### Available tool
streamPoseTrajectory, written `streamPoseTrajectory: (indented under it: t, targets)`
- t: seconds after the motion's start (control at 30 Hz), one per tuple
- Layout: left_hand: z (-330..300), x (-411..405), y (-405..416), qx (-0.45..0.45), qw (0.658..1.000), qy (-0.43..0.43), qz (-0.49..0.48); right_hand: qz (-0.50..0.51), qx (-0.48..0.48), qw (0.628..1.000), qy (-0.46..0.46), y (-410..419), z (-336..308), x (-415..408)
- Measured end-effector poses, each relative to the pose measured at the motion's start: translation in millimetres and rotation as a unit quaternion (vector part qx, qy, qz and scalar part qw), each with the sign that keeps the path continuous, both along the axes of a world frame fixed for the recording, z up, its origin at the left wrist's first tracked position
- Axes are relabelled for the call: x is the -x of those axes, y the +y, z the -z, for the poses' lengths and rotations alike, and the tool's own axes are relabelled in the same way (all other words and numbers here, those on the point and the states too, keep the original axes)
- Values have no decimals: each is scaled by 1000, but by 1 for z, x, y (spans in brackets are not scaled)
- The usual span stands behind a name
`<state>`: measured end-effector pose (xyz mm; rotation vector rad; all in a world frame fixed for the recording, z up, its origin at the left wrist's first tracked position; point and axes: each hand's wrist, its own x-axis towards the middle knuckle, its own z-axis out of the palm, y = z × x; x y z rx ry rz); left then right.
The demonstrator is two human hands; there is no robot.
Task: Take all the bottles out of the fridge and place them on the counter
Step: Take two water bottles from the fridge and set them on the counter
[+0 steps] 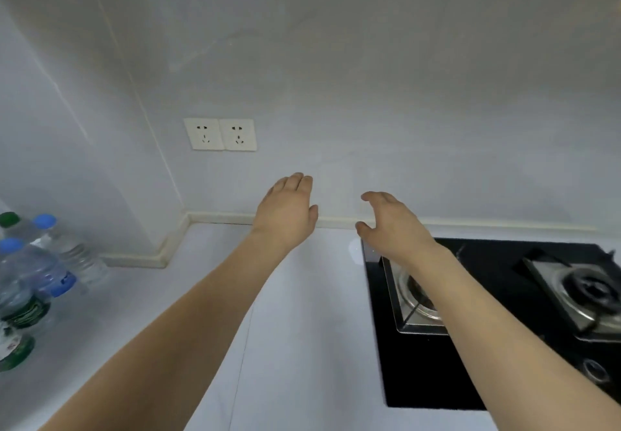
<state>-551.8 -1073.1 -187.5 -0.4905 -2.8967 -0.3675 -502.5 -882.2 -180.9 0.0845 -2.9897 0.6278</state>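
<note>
Reaching out over the bench (pixel 302 330), the left hand (pixel 287 210) has fingers straight and together, holding nothing; the right hand (pixel 391 222) is loosely spread, fingers a bit curled, also holding nothing.

The right forearm passes over the near burner (pixel 416 293) of the gas hob (pixel 470 380); if it's hot or lit, that's a burn risk, tho no flame shows.

The bottles (pixel 37 272) sit bunched at the far left of the bench, some upright, at least one lying down w/ its blue cap toward the middle. Packed tight near the front edge, another one added carelessly could knock or roll one off.

Fridge isn't in view, so can't tell if any bottles remain inside. Bottle group is cut off by the frame edge; exact count and labels unclear. Two wall sockets (pixel 220 134) sit above.
</note>
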Motion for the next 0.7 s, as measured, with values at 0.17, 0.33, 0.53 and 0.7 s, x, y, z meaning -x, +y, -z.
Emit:
streamPoseTrajectory:
  t: [0.17, 0.33, 0.53, 0.7]
  targets:
    - [6, -3, 49, -9, 996, -2, 89, 81, 0, 997, 6, 31, 2, -31]
    - [-5, -23, 111, -7, 985, 0, 171, 166, -5, 986, 17, 83, -10, -76]
    - [-24, -65, 195, -3, 967, 25, 255, 246, -16, 969, 29, 149, -20, -141]
    - [-27, -128, 277, -13, 948, 25, 316, 307, -2, 951, 31, 214, -20, -216]
